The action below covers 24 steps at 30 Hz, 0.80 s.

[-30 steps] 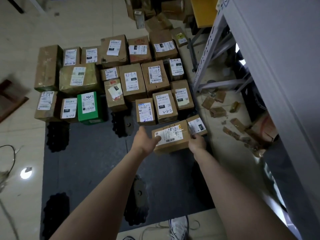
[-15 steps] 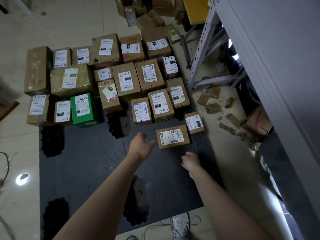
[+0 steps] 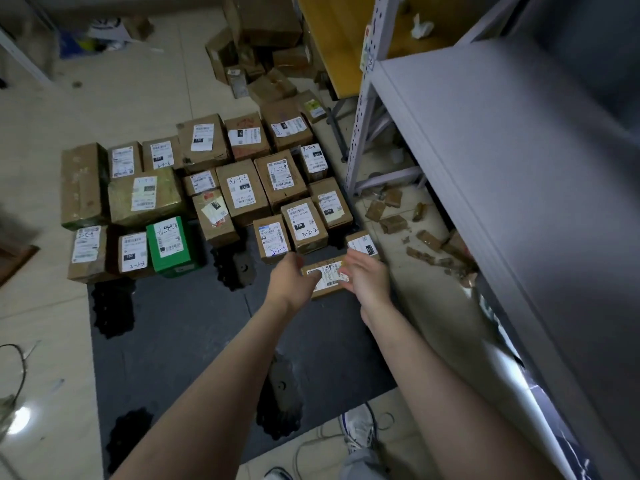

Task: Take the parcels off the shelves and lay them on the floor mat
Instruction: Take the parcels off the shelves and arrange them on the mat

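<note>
A flat brown parcel (image 3: 328,277) with a white label lies on the dark floor mat (image 3: 180,341), at the front of several rows of labelled cardboard parcels (image 3: 246,192). My left hand (image 3: 294,282) is at the parcel's left end with relaxed fingers and grips nothing. My right hand (image 3: 367,278) is at its right end, fingers straight and spread. Both hands partly hide the parcel; I cannot tell whether they touch it. A green box (image 3: 169,244) stands among the parcels on the left.
A grey metal shelf unit (image 3: 502,168) fills the right side, with torn cardboard scraps (image 3: 391,223) on the tiles beneath it. More boxes (image 3: 263,46) are piled at the back beside a yellow board (image 3: 339,36). My shoe (image 3: 358,431) stands at the mat's near edge. A cable (image 3: 17,375) lies far left.
Both hands held the flat parcel, set it on the mat and let go. They drew back, and now sit in front of it again as the view rose.
</note>
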### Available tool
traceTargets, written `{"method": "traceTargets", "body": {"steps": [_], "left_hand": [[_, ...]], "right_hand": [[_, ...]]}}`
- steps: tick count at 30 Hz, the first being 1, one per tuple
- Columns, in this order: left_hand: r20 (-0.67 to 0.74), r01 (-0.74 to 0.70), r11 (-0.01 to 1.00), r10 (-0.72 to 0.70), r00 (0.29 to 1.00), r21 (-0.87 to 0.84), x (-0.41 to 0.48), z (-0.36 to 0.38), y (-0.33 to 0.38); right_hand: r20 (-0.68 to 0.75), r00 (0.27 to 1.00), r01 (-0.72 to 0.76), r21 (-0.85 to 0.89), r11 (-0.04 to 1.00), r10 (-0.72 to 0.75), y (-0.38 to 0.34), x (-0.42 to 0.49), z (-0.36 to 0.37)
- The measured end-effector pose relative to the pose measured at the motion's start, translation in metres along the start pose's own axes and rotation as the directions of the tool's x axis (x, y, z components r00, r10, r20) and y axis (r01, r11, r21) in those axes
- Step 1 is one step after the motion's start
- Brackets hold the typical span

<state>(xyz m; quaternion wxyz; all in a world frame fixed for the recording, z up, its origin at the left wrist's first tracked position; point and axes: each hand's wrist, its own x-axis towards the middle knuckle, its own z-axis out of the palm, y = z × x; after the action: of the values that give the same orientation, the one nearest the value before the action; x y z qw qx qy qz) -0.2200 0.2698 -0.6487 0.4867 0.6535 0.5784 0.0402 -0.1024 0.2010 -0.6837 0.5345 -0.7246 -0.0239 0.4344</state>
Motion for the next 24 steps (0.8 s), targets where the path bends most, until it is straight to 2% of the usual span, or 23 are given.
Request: {"method": "traceTargets", "body": {"steps": [4, 7, 12, 16, 19, 24], "left_hand": [[-0.013, -0.048, 0.974, 0.047, 0.999, -0.22, -0.069, -0.02, 0.043], [0.032, -0.1, 0.928, 0.119, 0.992, -0.358, -0.13, -0.036, 0.077], [0.112, -0.256, 0.886, 0.32, 0.941, -0.387, -0.228, -0.066, 0.131], [0.151, -0.344, 0.854, 0.428, 0.891, -0.39, -0.306, -0.081, 0.178], [0.185, -0.409, 0.807, 0.52, 0.834, -0.426, -0.356, -0.086, 0.207], [0.233, -0.603, 0.702, 0.703, 0.672, -0.379, -0.422, -0.098, 0.243]], "right_hand": [[-0.038, 0.996, 0.088, 0.142, 0.986, -0.084, -0.047, -0.089, -0.021], [-0.09, 0.99, 0.128, 0.287, 0.949, -0.106, -0.077, -0.166, -0.048], [-0.234, 0.962, 0.232, 0.426, 0.875, -0.141, -0.119, -0.285, -0.101], [-0.327, 0.931, 0.319, 0.522, 0.791, -0.16, -0.157, -0.368, -0.126], [-0.35, 0.909, 0.396, 0.551, 0.735, -0.227, -0.181, -0.419, -0.142], [-0.413, 0.841, 0.534, 0.531, 0.658, -0.349, -0.203, -0.483, -0.174]]}}
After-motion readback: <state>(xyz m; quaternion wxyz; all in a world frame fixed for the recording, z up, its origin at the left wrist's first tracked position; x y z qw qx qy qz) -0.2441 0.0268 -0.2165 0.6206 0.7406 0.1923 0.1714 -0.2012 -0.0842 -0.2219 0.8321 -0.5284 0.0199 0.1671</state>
